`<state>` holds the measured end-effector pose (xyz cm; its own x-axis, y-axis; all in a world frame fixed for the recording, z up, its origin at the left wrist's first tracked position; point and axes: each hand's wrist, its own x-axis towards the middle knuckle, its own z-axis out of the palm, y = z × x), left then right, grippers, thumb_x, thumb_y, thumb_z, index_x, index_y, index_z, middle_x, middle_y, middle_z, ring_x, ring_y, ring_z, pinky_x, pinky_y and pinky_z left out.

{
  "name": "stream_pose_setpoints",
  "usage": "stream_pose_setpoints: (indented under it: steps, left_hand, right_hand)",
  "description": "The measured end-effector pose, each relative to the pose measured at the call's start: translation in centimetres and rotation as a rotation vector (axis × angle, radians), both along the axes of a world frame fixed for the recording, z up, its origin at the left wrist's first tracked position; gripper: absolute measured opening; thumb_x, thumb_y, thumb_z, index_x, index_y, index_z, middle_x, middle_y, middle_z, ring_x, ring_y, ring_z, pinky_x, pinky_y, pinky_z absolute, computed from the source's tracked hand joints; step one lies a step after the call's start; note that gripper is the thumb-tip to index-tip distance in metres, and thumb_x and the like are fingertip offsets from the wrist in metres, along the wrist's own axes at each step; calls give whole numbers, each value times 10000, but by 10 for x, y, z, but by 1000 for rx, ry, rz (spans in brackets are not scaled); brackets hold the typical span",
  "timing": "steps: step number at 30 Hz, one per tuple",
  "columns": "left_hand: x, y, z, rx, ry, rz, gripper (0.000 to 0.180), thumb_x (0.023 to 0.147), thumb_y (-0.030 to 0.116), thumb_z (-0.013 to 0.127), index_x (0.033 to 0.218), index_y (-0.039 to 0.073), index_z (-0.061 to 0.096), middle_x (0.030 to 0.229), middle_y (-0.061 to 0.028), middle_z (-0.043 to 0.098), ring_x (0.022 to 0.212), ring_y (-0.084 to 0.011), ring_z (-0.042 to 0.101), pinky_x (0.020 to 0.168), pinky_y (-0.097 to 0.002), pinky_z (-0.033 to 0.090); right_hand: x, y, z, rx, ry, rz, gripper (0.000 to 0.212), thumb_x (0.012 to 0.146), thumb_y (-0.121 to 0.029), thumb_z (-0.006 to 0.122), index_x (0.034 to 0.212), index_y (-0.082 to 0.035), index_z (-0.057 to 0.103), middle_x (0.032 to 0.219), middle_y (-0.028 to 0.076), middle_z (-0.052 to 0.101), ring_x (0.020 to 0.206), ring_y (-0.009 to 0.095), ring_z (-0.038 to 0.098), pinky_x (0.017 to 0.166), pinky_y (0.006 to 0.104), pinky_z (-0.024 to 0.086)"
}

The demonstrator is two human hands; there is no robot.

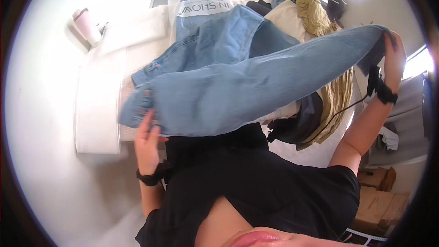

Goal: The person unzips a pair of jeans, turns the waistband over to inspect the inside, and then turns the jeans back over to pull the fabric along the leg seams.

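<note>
A pair of light blue denim jeans (238,87) stretches across the table in front of me. The waist end, with small copper-coloured buttons, lies at the left. One leg runs up to the right, while more of its denim is bunched behind. My right hand (394,59) is closed around the leg's end, lifted above the table at the far right. At the waist end, my left hand (148,144) rests its outstretched fingers on the denim, thumb apart. Both wrists wear black bands.
Behind the jeans lies a clear printed bag (205,5) with folded denim inside. A pink cup (87,25) stands at the back left, near white cloth (98,105). Piled clothes (315,16) hang over the table's right side. Cardboard boxes (382,206) sit at lower right.
</note>
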<state>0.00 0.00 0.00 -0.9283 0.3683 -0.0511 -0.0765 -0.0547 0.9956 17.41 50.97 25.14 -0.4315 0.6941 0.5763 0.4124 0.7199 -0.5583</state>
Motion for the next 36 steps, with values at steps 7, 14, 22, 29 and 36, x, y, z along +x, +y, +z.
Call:
stream_pose_setpoints:
  steps: [7, 14, 22, 29, 36]
  left_hand:
    - [18, -10, -2, -263, -157, -597, 333, 836, 85, 455, 1157, 0, 467, 810, -112, 613, 680, -117, 580, 611, -222, 459]
    - [-27, -8, 31, -176, 212, 55, 208, 846, 119, 463, 1001, 2, 537, 832, -54, 582, 787, -106, 534, 689, -229, 421]
    - [-39, 10, -16, -533, 158, 67, 353, 771, 166, 584, 1043, -42, 502, 924, -115, 563, 752, -151, 552, 652, -251, 441]
    - [-41, 5, -33, -310, -26, 86, 436, 794, 114, 561, 1165, -39, 392, 950, -89, 488, 768, -111, 511, 663, -240, 425]
    - [-37, 22, -24, 35, -129, 160, 507, 805, 103, 552, 1232, -35, 317, 918, -41, 488, 771, -78, 482, 676, -191, 387]
  right_hand:
    - [-55, -76, -71, 46, -38, 162, 281, 768, -93, 535, 1048, -83, 558, 921, 58, 601, 608, 99, 535, 593, 216, 433]
    - [-134, -214, -149, -120, -200, 994, 169, 737, -19, 544, 898, -33, 593, 855, 65, 599, 645, 125, 532, 559, 218, 429]
    - [-191, -269, -250, 26, -342, 1427, 120, 683, -70, 543, 800, -56, 563, 776, 112, 548, 790, 294, 505, 733, 358, 406]
    - [-169, -279, -280, -63, -517, 1511, 247, 663, -39, 565, 904, -45, 514, 798, 97, 532, 792, 259, 510, 703, 356, 406]
    - [-173, -305, -262, -304, -385, 1317, 272, 680, -96, 612, 906, -48, 468, 682, 86, 539, 663, 269, 539, 571, 359, 421]
